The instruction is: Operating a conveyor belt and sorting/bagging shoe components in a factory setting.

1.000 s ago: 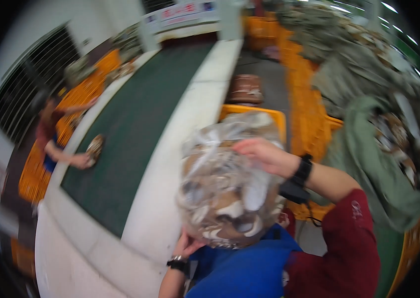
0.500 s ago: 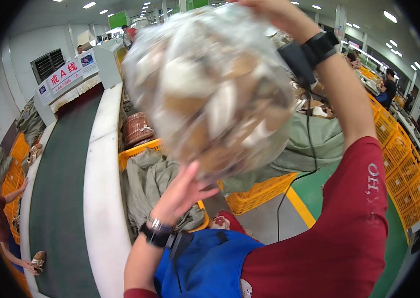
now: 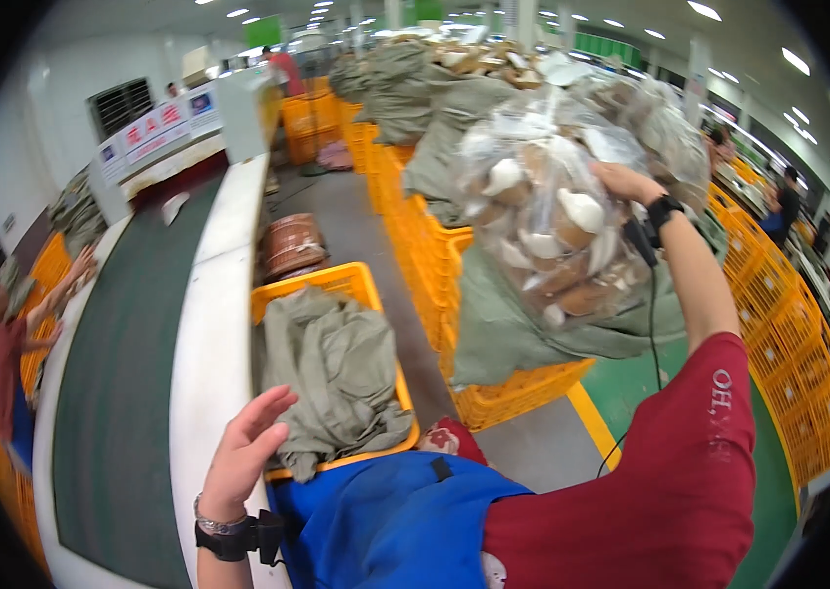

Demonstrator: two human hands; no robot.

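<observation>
A large clear plastic bag (image 3: 543, 221) full of brown and white pieces, which look like shoe parts, rests on green-grey cloth (image 3: 503, 314) over stacked yellow crates. My right hand (image 3: 626, 184) is at its upper right side, fingers curled against the plastic; the fingertips are partly hidden. Over the near edge of a yellow crate by the conveyor, my left hand (image 3: 246, 447) hangs with fingers apart, holding nothing. That crate (image 3: 368, 285) contains crumpled grey-green cloth (image 3: 327, 363).
A green conveyor belt (image 3: 130, 373) with a white edge runs along the left. A co-worker (image 3: 8, 344) stands beyond it. Yellow crates (image 3: 400, 216) line the middle, and more crates (image 3: 788, 353) stand at the right. A brown bundle (image 3: 292, 245) sits behind the cloth-filled crate.
The bag has gone from high in front of me down and right onto the cloth-covered crates. My left hand has come off its underside and moved down and left.
</observation>
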